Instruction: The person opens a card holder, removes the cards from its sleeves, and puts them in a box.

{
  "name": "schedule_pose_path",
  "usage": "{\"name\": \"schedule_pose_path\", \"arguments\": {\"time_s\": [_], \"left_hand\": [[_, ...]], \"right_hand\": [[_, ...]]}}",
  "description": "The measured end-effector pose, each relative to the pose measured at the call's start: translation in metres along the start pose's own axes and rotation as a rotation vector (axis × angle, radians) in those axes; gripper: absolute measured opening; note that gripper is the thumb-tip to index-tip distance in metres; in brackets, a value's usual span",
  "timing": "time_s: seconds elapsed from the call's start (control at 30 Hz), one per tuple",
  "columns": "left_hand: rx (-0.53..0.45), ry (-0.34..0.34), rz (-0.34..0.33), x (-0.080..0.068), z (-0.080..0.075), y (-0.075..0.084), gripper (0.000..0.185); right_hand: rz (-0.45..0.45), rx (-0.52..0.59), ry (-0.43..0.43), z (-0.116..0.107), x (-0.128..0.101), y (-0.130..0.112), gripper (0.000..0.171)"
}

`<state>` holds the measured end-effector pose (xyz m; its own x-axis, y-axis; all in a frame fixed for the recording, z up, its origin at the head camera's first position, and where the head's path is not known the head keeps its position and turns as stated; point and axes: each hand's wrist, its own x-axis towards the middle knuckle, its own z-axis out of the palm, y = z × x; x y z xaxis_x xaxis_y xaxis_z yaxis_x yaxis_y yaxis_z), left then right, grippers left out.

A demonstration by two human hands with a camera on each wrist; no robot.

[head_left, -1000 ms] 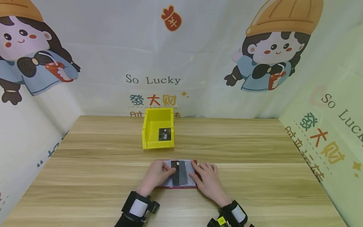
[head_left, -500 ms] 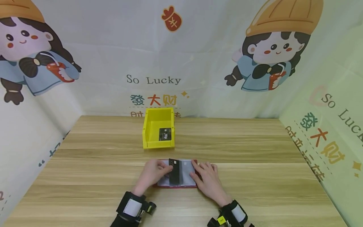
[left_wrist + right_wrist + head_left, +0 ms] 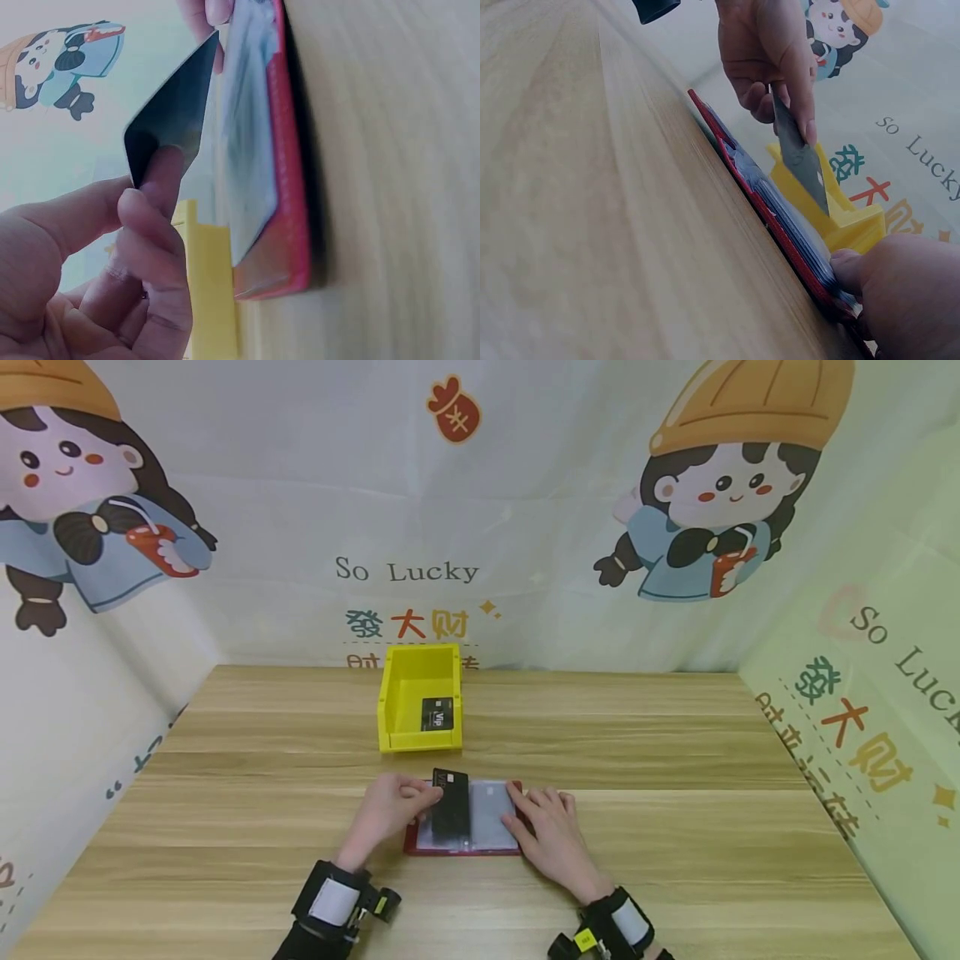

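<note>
Card (image 3: 450,800), black, thin, stiff and likely slick, tilts up over our red card holder (image 3: 465,850); our left hand (image 3: 386,808) pinches its left edge, while our right hand (image 3: 551,831) presses flat fingers on the holder's right side.

Two black cards: one (image 3: 450,802) over the single red card holder (image 3: 462,848), one (image 3: 437,714) in the single yellow bin (image 3: 392,697). Two hands: left (image 3: 384,808), right (image 3: 550,833).
</note>
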<state>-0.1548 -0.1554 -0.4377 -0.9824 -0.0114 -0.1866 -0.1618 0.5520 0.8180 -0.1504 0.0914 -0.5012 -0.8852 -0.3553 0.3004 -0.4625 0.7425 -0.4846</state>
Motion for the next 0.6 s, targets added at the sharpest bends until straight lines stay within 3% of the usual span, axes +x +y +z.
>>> {"name": "schedule_pose_path", "arguments": {"time_s": [0.2,0.43,0.6], "left_hand": [[-0.035,-0.001,0.028,0.003,-0.011,0.004,0.023],[-0.112,0.009,0.013,0.012,-0.023,0.009,0.028],[-0.143,0.022,0.057,0.021,-0.032,0.011,0.031]], "right_hand": [[0.003,-0.003,-0.009,0.000,0.001,0.000,0.045],[0.011,0.003,-0.018,-0.001,0.001,-0.001,0.045],[0.011,0.007,-0.015,-0.001,0.000,-0.001,0.045]]}}
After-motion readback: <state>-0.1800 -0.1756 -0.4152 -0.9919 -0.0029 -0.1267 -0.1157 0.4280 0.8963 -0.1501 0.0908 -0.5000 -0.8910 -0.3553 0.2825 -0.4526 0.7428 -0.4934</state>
